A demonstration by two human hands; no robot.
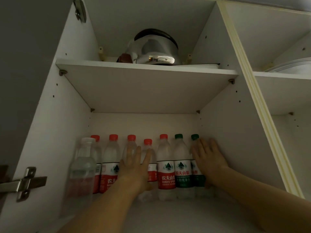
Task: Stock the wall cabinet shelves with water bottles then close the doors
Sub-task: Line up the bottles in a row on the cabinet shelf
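Both hands reach into the wall cabinet's lower shelf [168, 216], palms flat vs. the row of water bottles [166, 165] standing upright along the back wall. Left hand [134, 167]: fingers spread, laid over the 3rd and 4th red-capped bottles, gripping nothing. Right hand [208, 160]: fingers extended, close together, pressed on the rightmost green-capped bottle [195, 137], next to the right side panel.

Count: 5 red caps, 2 green caps in the row, plus 1 clear-capped bottle [83, 167] nearer the front, at left, partly hiding the 1st red one.

Upper shelf [143, 68]: 1 metal kettle [156, 49]. Door hinge [25, 182] at lower left; doors open.
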